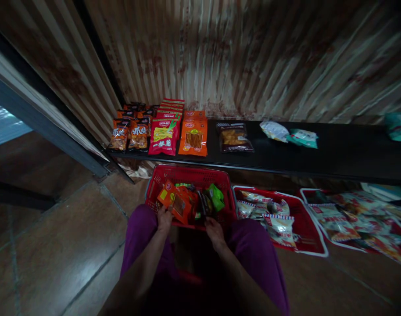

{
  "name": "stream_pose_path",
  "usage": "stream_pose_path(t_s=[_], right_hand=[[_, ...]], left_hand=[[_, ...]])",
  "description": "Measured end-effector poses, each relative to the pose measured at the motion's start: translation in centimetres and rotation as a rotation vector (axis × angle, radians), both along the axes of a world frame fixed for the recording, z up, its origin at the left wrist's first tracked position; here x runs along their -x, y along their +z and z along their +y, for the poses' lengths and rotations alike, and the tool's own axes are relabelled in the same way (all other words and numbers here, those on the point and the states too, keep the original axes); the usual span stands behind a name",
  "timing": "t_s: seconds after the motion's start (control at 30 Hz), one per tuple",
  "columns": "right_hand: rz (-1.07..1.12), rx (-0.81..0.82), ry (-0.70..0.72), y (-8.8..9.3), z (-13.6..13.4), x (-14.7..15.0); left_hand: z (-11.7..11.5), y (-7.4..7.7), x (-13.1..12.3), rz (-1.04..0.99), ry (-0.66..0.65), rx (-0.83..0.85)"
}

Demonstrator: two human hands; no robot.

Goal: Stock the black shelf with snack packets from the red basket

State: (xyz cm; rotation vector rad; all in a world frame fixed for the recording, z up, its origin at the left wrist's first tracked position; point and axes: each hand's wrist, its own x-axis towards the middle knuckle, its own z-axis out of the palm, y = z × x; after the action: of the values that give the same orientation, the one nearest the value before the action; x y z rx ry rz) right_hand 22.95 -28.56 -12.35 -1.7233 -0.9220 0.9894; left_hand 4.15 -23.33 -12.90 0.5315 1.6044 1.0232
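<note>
In the red basket (231, 193) between my knees lie several snack packets. My left hand (165, 219) is at the basket's near left side, its fingers closed on the lower edge of an orange snack packet (179, 206). My right hand (215, 230) reaches over the near rim, fingers closed at the lower end of a dark snack packet (205, 205). Some of its fingertips are hidden. A bright green packet (216, 196) lies to the right of the dark one. Other packets underneath are partly covered.
On the black shelf (194, 161) stand rows of orange-black packets (139, 134), red packets (164, 136) and orange packets (194, 138). A brown packet (235, 138) and white and teal packets (304, 138) lie further right. Two more red baskets (310, 232) hold packaged snacks. A metal post (72, 149) stands left.
</note>
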Motion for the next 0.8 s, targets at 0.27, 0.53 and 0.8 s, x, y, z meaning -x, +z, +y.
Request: stream_pose_path(t_s=[0.27,0.53,0.8], right_hand=[[0.429,0.055,-0.079,0.5,-1.5,0.2],[0.601,0.085,-0.223,0.2,-2.6,-0.6],[0.804,0.112,-0.209,0.7,-2.8,-1.1]], left_hand=[[-2.1,1.5,-1.0,-0.390,-0.097,0.068],[-3.3,2.7,-1.2,-0.545,-0.154,0.086],[-3.6,3.6,-0.9,-0.619,-0.198,0.073]])
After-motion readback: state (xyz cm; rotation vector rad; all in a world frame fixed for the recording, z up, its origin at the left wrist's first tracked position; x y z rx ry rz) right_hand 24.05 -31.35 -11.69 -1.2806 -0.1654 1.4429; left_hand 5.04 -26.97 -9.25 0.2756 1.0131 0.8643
